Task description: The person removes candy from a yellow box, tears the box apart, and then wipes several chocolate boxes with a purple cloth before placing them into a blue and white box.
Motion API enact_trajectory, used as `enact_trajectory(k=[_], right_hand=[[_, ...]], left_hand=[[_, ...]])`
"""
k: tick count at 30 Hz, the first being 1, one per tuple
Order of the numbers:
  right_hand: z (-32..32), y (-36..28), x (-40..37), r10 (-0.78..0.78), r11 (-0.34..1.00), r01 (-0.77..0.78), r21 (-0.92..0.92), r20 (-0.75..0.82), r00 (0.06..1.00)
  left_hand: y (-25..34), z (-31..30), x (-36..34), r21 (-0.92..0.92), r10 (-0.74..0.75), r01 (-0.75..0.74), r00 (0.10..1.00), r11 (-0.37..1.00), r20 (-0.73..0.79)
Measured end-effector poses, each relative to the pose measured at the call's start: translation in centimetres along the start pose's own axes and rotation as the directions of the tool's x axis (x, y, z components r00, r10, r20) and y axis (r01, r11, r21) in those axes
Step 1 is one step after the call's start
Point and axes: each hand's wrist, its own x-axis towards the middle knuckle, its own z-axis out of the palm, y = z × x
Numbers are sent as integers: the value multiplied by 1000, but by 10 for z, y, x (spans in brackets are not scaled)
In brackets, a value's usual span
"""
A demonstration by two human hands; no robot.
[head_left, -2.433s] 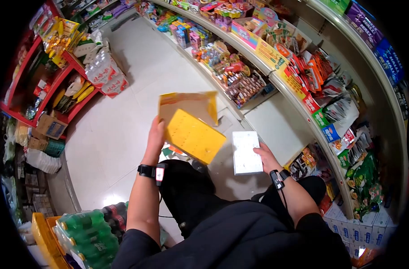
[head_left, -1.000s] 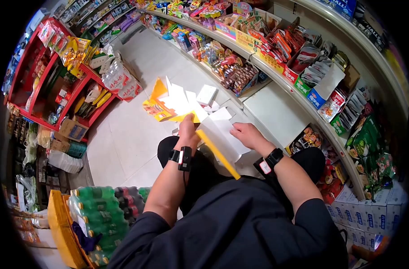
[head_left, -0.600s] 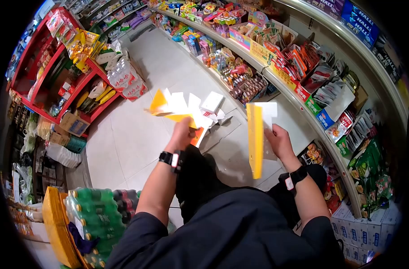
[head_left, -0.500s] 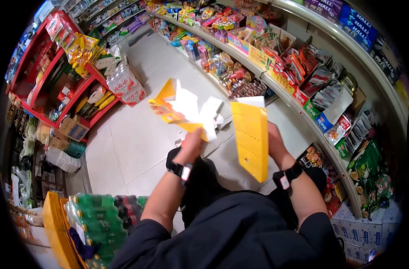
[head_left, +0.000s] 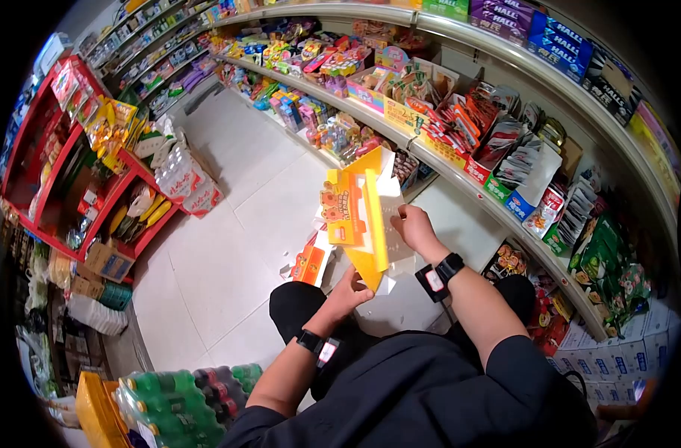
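A yellow cardboard display box (head_left: 348,216), opened out with white inner flaps and cartoon printing, is held over the floor in front of my knees. Its lower corner is pinched by my left hand (head_left: 348,293), thumb on the yellow edge. My right hand (head_left: 417,231) is closed at the white right edge of the cardboard, its fingertips partly hidden. Beneath and to the left, an orange-and-white piece of carton (head_left: 308,261) lies on the tiles, partly covered by the box. Both wrists wear black bands with white tags.
Shelves (head_left: 437,153) of packaged snacks and candy curve along the right. A red display rack (head_left: 57,216) stands left, with a shrink-wrapped bottle pack (head_left: 187,183) beside it. Green bottles (head_left: 169,403) are stacked near my left elbow. White cartons (head_left: 624,358) sit low on the right.
The separate yellow pieces in my two hands have come together in front of me. Both hands now hold the cardboard close together, and the printed face shows. My view has shifted slightly.
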Motion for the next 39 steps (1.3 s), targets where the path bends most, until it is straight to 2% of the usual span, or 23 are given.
enact_trajectory(k=[1, 2, 3, 5, 7, 11, 13, 14, 15, 17, 18, 20, 21, 24, 25, 27, 29, 31, 33, 36, 37, 38, 39], right_hand=[[1, -2, -3, -32, 992, 18, -128, -104, 994], [1, -4, -7, -36, 981, 8, -193, -141, 989], [1, -1, -8, -36, 982, 7, -190, -151, 988], [-1, 5, -10, -226, 912, 154, -381, -153, 962], [-8, 3, -15, -248, 896, 172, -410, -140, 959], [-14, -10, -31, -355, 856, 290, -428, -78, 932], [-20, -15, -42, -401, 833, 354, -425, -25, 916], [-25, -17, -47, -461, 828, 445, -341, 40, 887], [-31, -20, -52, -520, 813, 527, -249, 100, 848], [-47, -29, -62, -550, 811, 567, -143, 141, 823], [-53, -29, -65, -556, 802, 582, -130, 194, 809], [-63, -25, -69, -527, 822, 565, -71, 282, 802], [-66, -22, -70, -526, 822, 565, -73, 283, 802], [-70, -14, -75, -462, 873, 488, -7, 309, 831], [-69, -13, -75, -454, 878, 477, -52, 233, 860], [-70, -10, -76, -442, 884, 458, -98, 150, 885], [-69, -6, -76, -481, 861, 492, -132, 108, 870], [-67, 1, -75, -452, 882, 461, -94, 100, 886], [-65, 6, -74, -424, 901, 430, -58, 100, 900], [-62, 12, -70, -376, 909, 387, -154, 93, 922], [-62, 14, -68, -280, 920, 301, -251, 116, 953], [-62, 16, -65, -179, 913, 214, -348, 130, 975], [-61, 23, -62, -171, 914, 208, -349, 133, 976]], left_hand=[[3, 1, -2, -60, -55, 50, 995, 997, -83], [6, 1, -3, 19, -147, 155, 963, 988, -225], [13, 0, -3, 27, -142, 152, 965, 988, -219], [24, -2, -7, 148, -24, 98, 901, 984, -433], [40, -9, -6, 128, -4, 72, 885, 989, -466], [56, -29, 6, 317, 140, 44, 834, 947, -534], [85, -33, 7, 609, 186, 223, 824, 761, -535], [81, -40, 10, 714, 321, 194, 793, 673, -518], [76, -50, 13, 765, 363, 194, 792, 614, -492], [74, -68, 16, 784, 350, 173, 823, 597, -448], [82, -73, 17, 781, 357, 176, 815, 599, -457], [100, -75, 15, 674, -26, 196, 967, 713, -253], [101, -73, 13, 673, -27, 195, 967, 714, -252], [97, -70, 13, 620, 28, -12, 999, 784, -15], [92, -68, 14, 619, 28, -16, 1000, 785, -10], [81, -65, 16, 358, 0, 60, 986, 932, -167], [73, -64, 16, 394, -21, 110, 974, 913, -225], [103, -42, 5, -57, -156, 146, 940, 988, -303], [84, -56, 11, -122, -166, 141, 960, 982, -224], [75, -61, 22, -327, -214, 154, 964, 932, -157], [69, -67, 23, -328, -218, 159, 964, 931, -153], [61, -79, 23, -150, -226, 189, 932, 970, -285], [64, -82, 19, 25, -207, 239, 887, 971, -412]])
